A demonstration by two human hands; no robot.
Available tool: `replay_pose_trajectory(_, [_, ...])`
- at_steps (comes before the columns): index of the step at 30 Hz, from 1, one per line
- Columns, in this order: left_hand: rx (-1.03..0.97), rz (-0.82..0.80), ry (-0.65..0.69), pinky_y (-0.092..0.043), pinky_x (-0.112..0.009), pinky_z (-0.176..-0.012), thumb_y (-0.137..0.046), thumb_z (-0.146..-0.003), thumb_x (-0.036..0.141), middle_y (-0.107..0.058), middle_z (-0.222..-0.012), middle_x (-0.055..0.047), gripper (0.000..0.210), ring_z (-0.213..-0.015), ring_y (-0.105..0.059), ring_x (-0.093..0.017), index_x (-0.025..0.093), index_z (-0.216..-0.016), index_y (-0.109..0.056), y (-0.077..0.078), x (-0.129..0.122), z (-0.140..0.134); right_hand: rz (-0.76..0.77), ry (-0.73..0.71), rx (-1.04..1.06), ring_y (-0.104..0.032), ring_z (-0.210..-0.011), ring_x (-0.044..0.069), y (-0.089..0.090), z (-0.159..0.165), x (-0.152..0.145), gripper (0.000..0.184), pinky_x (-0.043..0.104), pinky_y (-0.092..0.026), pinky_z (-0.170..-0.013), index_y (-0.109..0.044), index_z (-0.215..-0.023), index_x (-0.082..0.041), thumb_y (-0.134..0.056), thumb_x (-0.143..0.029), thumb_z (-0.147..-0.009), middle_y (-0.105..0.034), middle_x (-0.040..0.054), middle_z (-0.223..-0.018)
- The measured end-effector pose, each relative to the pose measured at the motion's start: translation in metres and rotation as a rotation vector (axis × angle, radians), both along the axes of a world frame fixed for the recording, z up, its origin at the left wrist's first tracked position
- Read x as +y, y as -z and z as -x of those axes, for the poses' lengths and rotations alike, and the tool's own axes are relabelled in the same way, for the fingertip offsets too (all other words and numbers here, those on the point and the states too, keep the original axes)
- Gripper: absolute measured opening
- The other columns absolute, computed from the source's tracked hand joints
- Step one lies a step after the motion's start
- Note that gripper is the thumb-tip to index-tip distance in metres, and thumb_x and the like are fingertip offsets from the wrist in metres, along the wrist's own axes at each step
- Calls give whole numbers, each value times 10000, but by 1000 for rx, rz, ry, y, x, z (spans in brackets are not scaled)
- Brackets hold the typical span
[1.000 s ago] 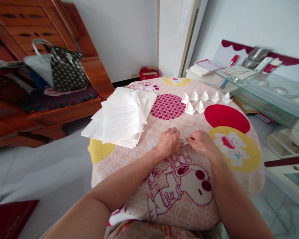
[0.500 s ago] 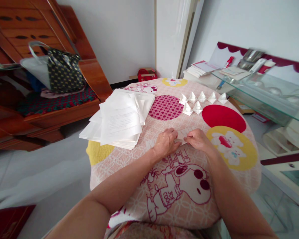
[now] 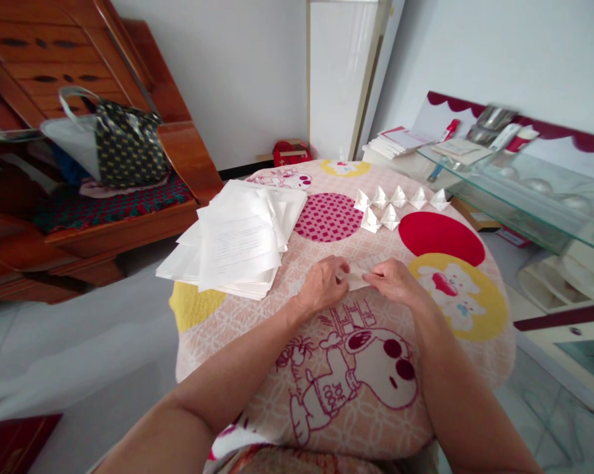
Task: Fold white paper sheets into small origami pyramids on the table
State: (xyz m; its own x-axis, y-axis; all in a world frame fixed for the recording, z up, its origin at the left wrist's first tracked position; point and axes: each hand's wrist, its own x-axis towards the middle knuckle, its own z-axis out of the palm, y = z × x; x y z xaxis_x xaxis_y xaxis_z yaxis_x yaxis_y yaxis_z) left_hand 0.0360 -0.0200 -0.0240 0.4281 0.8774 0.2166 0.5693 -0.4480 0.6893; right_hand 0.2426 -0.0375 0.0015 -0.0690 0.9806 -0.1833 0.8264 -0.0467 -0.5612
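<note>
A small folded piece of white paper (image 3: 355,279) lies between my hands on the patterned tablecloth (image 3: 257,342). Its left end is in the closed fingers of my left hand (image 3: 325,282). At its right end, my right hand (image 3: 392,279) pinches the edge. My fingers hide part of the folds. Beyond my hands, several pointed folded paper shapes (image 3: 389,217) stand in two rows. To the left is a loose stack of white paper sheets (image 3: 240,247); the top one carries printed lines.
A wooden bench (image 3: 188,158) with a dotted black bag (image 3: 129,145) on it stands at the left. On the right, a glass shelf (image 3: 539,197) comes close to the table's edge. Papers (image 3: 396,141) and a red marker (image 3: 450,130) lie behind it.
My left hand has shifted slightly left, away from my right hand, and more of the paper shows between them. The whole view has also tilted slightly.
</note>
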Motion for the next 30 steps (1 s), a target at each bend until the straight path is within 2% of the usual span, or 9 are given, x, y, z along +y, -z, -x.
replay_pose_trajectory(3, [-148,97,-27,-583,-315,-807,-669,-813,221,-739,-1017,-62,208,-899,-703,-198,178,-1017,-677,-4,4,7,52,92,203,-508,-420,123,-3,-5,-2,407,241,-359,-456,-629,-630,-181,-558,-481,-895,-600,24,-502])
replay_pose_trajectory(6, [-286,137,-84,-585,-292,-785,-627,-896,321,-747,-1064,-70,234,-949,-716,-196,178,-1075,-673,-4,12,15,-67,168,330,-562,-453,128,-7,-11,0,366,235,-411,-471,-648,-658,-170,-577,-474,-849,-654,42,-574])
replay_pose_trajectory(11, [-379,188,-144,-570,-248,-676,-535,-952,355,-725,-864,-48,241,-790,-704,-164,165,-973,-681,5,22,20,-150,83,455,-611,-542,151,-8,-19,1,241,244,-463,-522,-722,-716,-156,-693,-395,-696,-672,27,-617])
replay_pose_trajectory(15, [-475,260,-129,-556,-222,-601,-484,-972,334,-717,-867,-57,255,-732,-694,-148,161,-947,-669,9,23,18,-68,-44,530,-602,-560,143,0,-21,-1,322,253,-473,-545,-796,-931,-142,-705,-337,-692,-693,16,-663])
replay_pose_trajectory(17, [-501,267,-108,-556,-224,-601,-487,-946,274,-717,-868,-56,220,-725,-683,-144,158,-947,-674,9,23,19,-35,-88,529,-583,-547,135,4,-20,0,343,244,-447,-534,-805,-969,-138,-697,-315,-697,-674,4,-631])
replay_pose_trajectory(19, [-498,227,-56,-554,-226,-618,-490,-873,176,-714,-875,-53,204,-754,-672,-147,156,-929,-685,7,24,21,-31,-114,516,-569,-539,129,7,-17,0,317,236,-424,-524,-809,-939,-136,-680,-298,-699,-658,0,-603])
replay_pose_trajectory(22, [-397,92,67,-551,-238,-697,-482,-748,74,-725,-996,-55,306,-869,-660,-155,168,-926,-712,0,21,26,-48,-140,490,-561,-529,126,10,-12,1,257,226,-404,-511,-805,-870,-148,-653,-266,-700,-647,-4,-572])
replay_pose_trajectory(25, [-277,-21,156,-546,-247,-754,-485,-735,47,-720,-1127,-48,417,-906,-653,-146,193,-1038,-731,-6,17,28,-83,-124,484,-584,-521,134,8,-10,1,212,226,-421,-502,-796,-829,-160,-659,-272,-712,-663,2,-569])
replay_pose_trajectory(30, [-274,-60,-6,-555,-235,-710,-538,-833,105,-720,-1163,-58,437,-868,-659,-134,192,-1245,-654,0,18,27,-237,69,542,-627,-509,156,-1,-13,2,207,253,-498,-504,-775,-783,-161,-691,-329,-698,-704,25,-600])
